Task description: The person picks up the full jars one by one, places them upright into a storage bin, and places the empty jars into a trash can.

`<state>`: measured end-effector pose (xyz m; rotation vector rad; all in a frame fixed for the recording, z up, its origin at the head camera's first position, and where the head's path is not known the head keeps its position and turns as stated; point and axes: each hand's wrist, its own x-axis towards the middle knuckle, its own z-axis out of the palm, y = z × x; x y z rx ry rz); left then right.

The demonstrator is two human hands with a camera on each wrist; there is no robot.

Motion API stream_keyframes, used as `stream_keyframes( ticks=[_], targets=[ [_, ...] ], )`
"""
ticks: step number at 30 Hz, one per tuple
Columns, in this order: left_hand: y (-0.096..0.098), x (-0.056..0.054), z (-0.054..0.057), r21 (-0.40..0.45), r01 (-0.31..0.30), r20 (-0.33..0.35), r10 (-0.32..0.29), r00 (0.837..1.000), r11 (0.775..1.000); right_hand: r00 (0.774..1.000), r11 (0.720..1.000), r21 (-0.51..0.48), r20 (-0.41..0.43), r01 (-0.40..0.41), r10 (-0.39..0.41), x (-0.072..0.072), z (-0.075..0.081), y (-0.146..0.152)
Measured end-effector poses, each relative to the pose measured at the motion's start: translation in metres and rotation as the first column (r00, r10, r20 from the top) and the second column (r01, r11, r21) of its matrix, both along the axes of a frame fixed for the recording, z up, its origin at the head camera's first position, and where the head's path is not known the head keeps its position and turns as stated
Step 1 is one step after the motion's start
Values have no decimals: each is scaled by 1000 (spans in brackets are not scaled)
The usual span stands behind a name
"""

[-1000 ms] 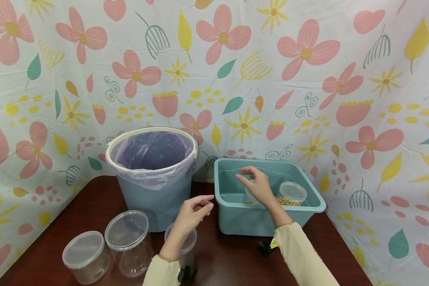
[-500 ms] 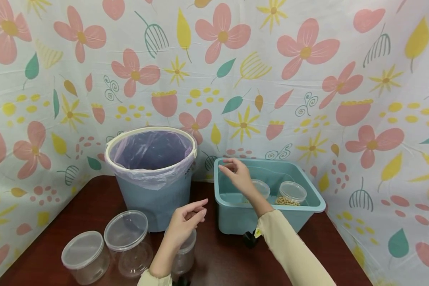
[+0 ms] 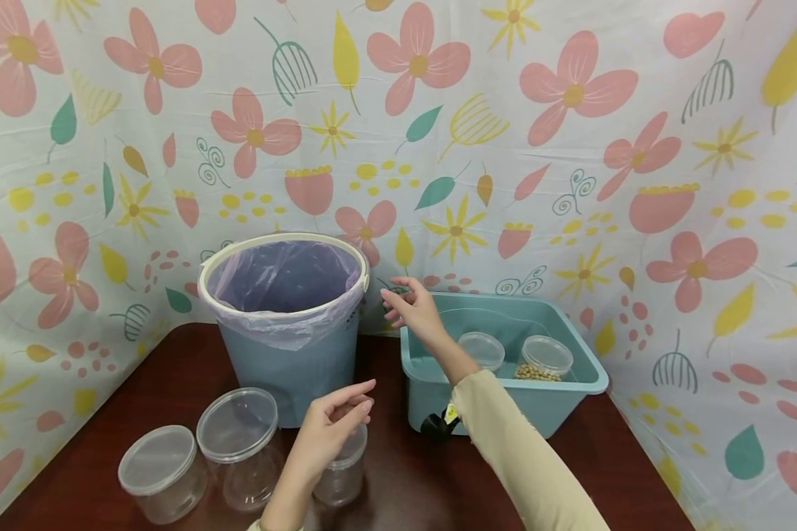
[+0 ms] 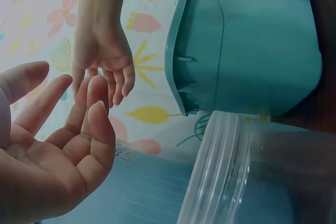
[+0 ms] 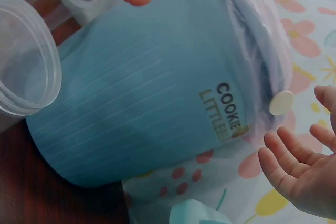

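In the head view my left hand (image 3: 324,428) hovers above a small clear jar (image 3: 342,476), its fingers relaxed and nothing in them. My right hand (image 3: 415,313) hangs over the left end of the teal tub (image 3: 505,402), likewise holding nothing, with loosely bent fingers. Inside the tub stand two clear lidded jars; the right jar (image 3: 547,355) has beige beans or similar pellets at its bottom, while the left jar (image 3: 481,350) is partly hidden by the tub wall and my right arm. The left wrist view shows the loose palm of my left hand (image 4: 60,161).
Left of my right hand stands a blue bin (image 3: 285,369) lined with a thin purple bag. A large lidded jar (image 3: 237,428) and a wider, lower jar (image 3: 158,461) stand at the table's front left. A floral cloth (image 3: 398,147) hangs behind the dark table (image 3: 412,487).
My right hand has moved left, from above the jars in the tub to the tub's left end. The left hand has shifted slightly left and down. The jars and bin have stayed put.
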<state>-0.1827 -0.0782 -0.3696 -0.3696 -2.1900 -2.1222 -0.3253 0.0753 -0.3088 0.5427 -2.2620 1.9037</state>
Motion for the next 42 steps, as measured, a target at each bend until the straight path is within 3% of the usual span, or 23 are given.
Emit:
stream_keyframes(
  ticks=[15, 28, 32, 38, 42],
  targets=[
    [-12, 14, -1, 49, -19, 32, 17, 999, 999, 998, 998, 17, 27, -65, 65, 2, 11, -44],
    [-17, 23, 0, 51, -34, -16, 35, 999, 998, 992, 989, -143, 117, -34, 51, -3, 10, -51],
    [-18, 24, 0, 45, -47, 0, 47, 999, 998, 989, 979, -201, 142, -11, 40, -3, 11, -52],
    [-22, 26, 1, 38, -42, 22, 42, 999, 998, 981, 978, -211, 188, 1, 39, -2, 13, -54],
    [-25, 29, 1, 32, -28, -12, 28, 1000, 999, 978, 977, -214, 204, 6, 38, -4, 12, -54]
  ],
)
